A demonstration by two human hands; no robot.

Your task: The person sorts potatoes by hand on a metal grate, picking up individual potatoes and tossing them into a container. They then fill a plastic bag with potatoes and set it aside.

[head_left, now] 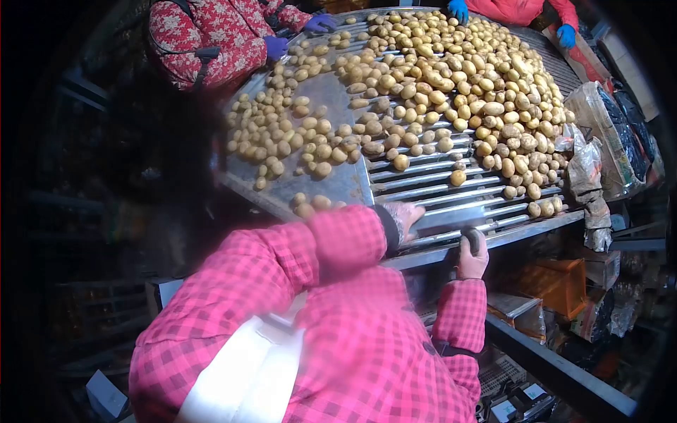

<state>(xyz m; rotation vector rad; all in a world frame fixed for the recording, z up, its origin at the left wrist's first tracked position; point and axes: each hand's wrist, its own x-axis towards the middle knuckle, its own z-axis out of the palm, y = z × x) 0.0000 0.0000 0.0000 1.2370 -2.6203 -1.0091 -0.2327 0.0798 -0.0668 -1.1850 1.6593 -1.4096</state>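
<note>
Over the near edge of the metal roller table [395, 263], my left hand [403, 220] reaches out with its fingers stretched forward and partly blurred; I see nothing held in it. To its right, my right hand [472, 262] grips a dark, roundish object [473, 238], possibly a dark potato, just above the table's front rail. A grey flat patch [455, 217] lies over the rollers between the hands. Many yellow potatoes [493, 109] cover the rollers beyond, and smaller ones [271, 134] lie on the flat metal plate [342, 185] at the left.
Across the table at upper left, a person in a red floral jacket [211, 42] has purple gloves near the potatoes. Another person in red [515, 10] wears blue gloves at the far side. Sacks [610, 141] stand at the right; an orange crate [557, 285] is below.
</note>
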